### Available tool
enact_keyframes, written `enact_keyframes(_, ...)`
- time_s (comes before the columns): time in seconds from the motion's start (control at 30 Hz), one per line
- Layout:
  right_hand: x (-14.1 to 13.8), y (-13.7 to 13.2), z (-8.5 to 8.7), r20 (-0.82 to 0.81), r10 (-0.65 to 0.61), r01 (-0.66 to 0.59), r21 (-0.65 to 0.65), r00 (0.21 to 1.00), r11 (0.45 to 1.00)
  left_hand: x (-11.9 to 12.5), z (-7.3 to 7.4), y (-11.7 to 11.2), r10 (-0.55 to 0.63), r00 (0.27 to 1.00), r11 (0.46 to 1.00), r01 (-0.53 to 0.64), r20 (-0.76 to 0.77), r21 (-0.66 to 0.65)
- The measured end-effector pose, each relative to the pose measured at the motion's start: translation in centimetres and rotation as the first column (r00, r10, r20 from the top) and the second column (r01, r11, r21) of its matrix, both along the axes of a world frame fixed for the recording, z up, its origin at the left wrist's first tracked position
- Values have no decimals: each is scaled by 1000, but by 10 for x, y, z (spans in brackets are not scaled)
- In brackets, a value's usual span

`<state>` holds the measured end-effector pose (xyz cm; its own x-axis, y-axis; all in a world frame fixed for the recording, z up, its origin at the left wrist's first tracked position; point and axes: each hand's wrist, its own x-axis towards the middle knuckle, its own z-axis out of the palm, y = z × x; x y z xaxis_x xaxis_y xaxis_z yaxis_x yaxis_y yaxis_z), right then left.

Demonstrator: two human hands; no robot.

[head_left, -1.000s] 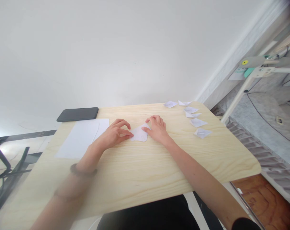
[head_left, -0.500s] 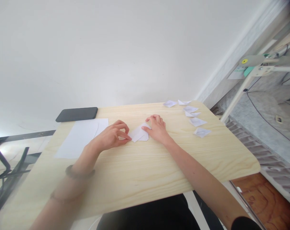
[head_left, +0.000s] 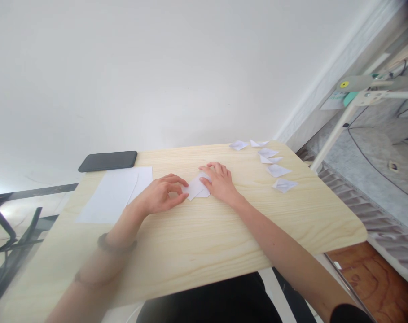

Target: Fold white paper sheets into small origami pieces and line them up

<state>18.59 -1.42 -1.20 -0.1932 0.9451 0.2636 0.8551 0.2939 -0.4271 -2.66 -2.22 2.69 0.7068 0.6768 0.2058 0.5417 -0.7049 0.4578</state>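
A small folded white paper (head_left: 196,189) lies flat on the light wooden table (head_left: 197,242), near the middle. My left hand (head_left: 160,195) pinches its left edge with thumb and forefinger, fingers curled. My right hand (head_left: 220,181) rests on its right side, fingers pressed together on the top fold. A bracelet sits on my left wrist.
White paper sheets (head_left: 114,194) lie left of my hands, with a black phone (head_left: 108,160) behind them at the table's far edge. Several small folded paper pieces (head_left: 277,170) line the far right corner. A white stand (head_left: 345,119) rises right of the table.
The paper's left flap has been folded in, so the piece is narrower. My left hand shifted slightly right and forward along it. My right hand barely moved.
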Motion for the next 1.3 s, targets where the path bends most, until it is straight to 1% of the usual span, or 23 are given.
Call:
enact_keyframes(0.1,-1,-4,1,44,69,-70,36,997,997,6,-4,0,39,999,999,-40,2,32)
enact_keyframes(0.27,2,-4,3,36,103,-104,24,994,994,7,-12,3,101,994,991,-96,-47,96)
enact_keyframes(0.37,6,-2,4,26,163,-163,-1,986,987,5,-16,5,182,979,974,-168,-87,152)
enact_keyframes(0.47,8,-1,5,9,192,-192,-25,981,981,4,-19,6,256,963,955,-238,-84,175)
enact_keyframes(0.63,6,1,6,-38,223,-224,-34,974,974,3,-22,5,220,972,963,-202,-84,179)
enact_keyframes(0.77,4,2,5,-54,239,-241,-23,969,970,3,-26,8,222,974,965,-211,-55,158)
enact_keyframes(0.9,4,2,3,-67,240,-239,23,969,971,3,-31,12,219,975,971,-221,37,86)
enact_keyframes(1.0,5,2,2,-64,241,-239,40,968,970,3,-31,12,256,961,967,-253,101,-39)
enact_keyframes(1.07,5,1,4,-77,255,-252,44,964,967,3,-30,11,295,949,950,-279,114,-138)
enact_keyframes(1.17,4,1,7,-192,290,-292,18,938,956,5,-27,9,330,930,925,-284,162,-253)
enact_keyframes(1.23,3,0,9,-309,290,-310,-16,906,951,7,-25,7,340,908,913,-257,245,-316)
enact_keyframes(1.3,1,-1,11,-409,260,-293,-20,875,956,9,-24,5,352,868,901,-213,350,-379)
